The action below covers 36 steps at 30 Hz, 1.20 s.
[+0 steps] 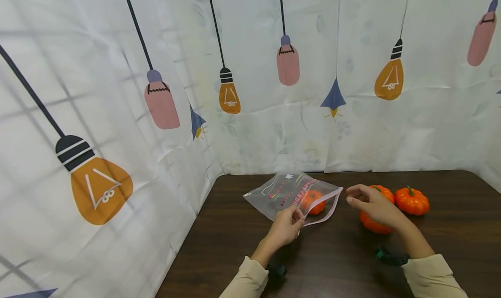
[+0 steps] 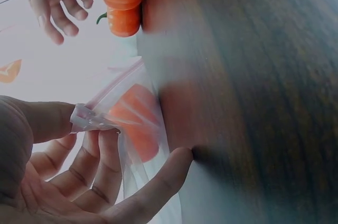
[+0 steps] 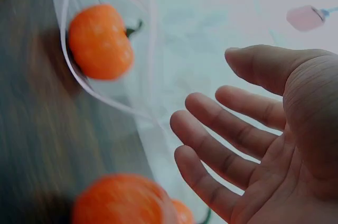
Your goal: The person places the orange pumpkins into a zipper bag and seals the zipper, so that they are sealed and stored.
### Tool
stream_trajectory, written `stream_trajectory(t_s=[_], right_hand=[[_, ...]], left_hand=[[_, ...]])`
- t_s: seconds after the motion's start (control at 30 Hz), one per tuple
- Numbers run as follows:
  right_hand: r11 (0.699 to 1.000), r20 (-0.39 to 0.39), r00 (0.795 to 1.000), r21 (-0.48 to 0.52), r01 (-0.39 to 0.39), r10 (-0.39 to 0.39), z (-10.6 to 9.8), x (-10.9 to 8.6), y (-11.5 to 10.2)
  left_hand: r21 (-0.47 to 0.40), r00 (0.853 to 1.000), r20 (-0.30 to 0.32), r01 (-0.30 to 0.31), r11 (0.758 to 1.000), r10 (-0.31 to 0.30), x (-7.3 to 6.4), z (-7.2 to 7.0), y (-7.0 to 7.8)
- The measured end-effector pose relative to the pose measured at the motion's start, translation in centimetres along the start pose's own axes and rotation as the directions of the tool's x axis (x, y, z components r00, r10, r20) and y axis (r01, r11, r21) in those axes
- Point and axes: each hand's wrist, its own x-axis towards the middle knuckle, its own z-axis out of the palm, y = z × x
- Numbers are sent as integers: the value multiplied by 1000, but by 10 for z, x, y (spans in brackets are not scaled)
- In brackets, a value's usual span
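A clear zip bag (image 1: 266, 198) with pink print lies on the table, its mouth gaping toward the right. Inside sits one small orange pumpkin (image 3: 100, 42) with a green stem. My left hand (image 1: 287, 226) pinches the near edge of the bag's mouth between thumb and fingers, and the pink zip strip (image 2: 113, 84) runs away from that grip. To the right of the mouth, my right hand (image 1: 375, 206) is raised with fingers spread and nothing in them. It partly covers orange pumpkins, among them a near one (image 1: 375, 225). Another pumpkin (image 1: 412, 201) stands just right of these.
The dark wooden table (image 1: 450, 241) reaches back to a white curtain (image 1: 266, 137) printed with hanging lamps. More of this cloth hangs along the left side. A dark strap (image 1: 391, 258) shows beneath the right wrist, and a black device (image 1: 277, 272) beneath the left.
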Motion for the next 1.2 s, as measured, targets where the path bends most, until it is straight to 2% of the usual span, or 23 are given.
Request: stream_trajectory(t_s=[0.17, 0.33, 0.6, 0.73, 1.2], right_hand=[[1000, -73, 997, -23, -3, 1, -20, -10, 6], [997, -129, 991, -57, -51, 44, -34, -20, 13], [984, -152, 988, -169, -50, 24, -34, -35, 38], [985, -136, 990, -162, -50, 28, -35, -42, 50], [993, 8, 1000, -113, -26, 27, -46, -44, 77]], left_hand=[[34, 1000, -10, -2, 999, 3, 0, 0, 0], [59, 1000, -9, -22, 998, 23, 2, 1, 1], [95, 1000, -14, -27, 995, 28, 1, 0, 0], [98, 999, -18, -27, 995, 29, 0, 0, -2], [85, 999, -16, -39, 996, 40, -1, -3, -2]])
